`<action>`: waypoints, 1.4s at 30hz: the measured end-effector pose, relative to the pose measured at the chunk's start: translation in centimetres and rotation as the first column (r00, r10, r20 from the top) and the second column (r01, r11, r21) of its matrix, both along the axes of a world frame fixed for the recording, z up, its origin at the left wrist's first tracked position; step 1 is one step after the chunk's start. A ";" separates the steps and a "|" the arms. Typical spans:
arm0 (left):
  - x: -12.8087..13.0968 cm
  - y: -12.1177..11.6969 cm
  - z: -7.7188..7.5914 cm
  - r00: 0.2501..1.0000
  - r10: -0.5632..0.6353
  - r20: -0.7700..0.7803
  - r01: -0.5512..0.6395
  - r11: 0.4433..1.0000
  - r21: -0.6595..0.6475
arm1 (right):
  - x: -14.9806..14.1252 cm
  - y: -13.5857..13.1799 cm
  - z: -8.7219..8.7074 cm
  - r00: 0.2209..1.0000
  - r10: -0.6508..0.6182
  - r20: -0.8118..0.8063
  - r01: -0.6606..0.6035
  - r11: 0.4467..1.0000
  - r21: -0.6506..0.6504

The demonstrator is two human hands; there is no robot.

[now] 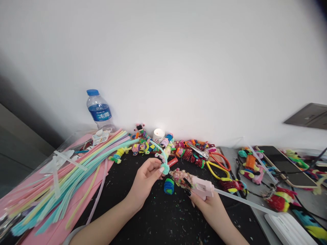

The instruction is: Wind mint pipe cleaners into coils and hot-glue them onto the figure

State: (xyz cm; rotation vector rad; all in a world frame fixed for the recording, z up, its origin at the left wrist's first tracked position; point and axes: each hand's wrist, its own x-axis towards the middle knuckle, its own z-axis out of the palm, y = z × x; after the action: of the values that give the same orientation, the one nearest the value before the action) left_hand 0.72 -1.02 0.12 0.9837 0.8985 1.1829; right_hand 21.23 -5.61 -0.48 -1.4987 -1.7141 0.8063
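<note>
My left hand (148, 173) pinches a mint-green pipe cleaner (166, 168), coiled into a small disc at its lower end, with a free tail arching up and to the left. In my right hand (204, 200) is a pink hot glue gun (203, 187), its front crusted with fuzz and dried glue. A long translucent glue stick (245, 200) sticks out of its back. The nozzle points left, close to the coil; whether they touch I cannot tell. Just below the nozzle, on the black mat (153, 217), stands a blue and green coiled pipe-cleaner piece (169, 186).
Bundled pastel pipe cleaners (84, 170) lie on pink sheets at left, before a water bottle (99, 110). Finished fuzzy figures (143, 147) line the wall beside a paper cup (158, 135). Scissors (212, 160) with red and yellow handles rest at right, near a phone (283, 165) and cables.
</note>
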 end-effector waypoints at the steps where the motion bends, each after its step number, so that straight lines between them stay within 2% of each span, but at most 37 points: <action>1: 0.0 0.0 0.0 1.000 -0.002 -0.001 0.002 1.000 0.000 | 0.0 0.0 -0.1 1.000 -0.006 -0.006 0.006 1.000 -0.008; 6: 0.0 0.1 -0.1 1.000 -0.019 -0.008 0.019 1.000 0.010 | -0.1 0.0 -0.5 0.997 -0.056 -0.044 0.057 0.998 0.017; 20: -0.1 0.0 -0.1 0.995 -0.024 -0.093 0.031 0.996 0.078 | 0.1 0.0 -0.6 0.999 -0.048 -0.013 0.049 0.997 0.052; 27: -0.1 -0.1 0.1 0.990 -0.024 -0.137 0.036 0.996 0.083 | 0.2 0.1 -0.7 0.999 -0.043 -0.009 0.043 0.999 0.018; 42: -0.1 -0.1 0.1 0.988 -0.046 -0.149 0.060 0.995 0.086 | -0.1 -0.1 -0.3 0.998 -0.060 -0.030 0.062 0.997 0.038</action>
State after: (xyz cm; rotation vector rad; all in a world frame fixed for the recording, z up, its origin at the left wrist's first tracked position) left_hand 0.59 -1.11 0.18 1.1736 0.9356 1.1247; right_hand 21.17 -5.66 -0.78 -1.4990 -1.6459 0.7552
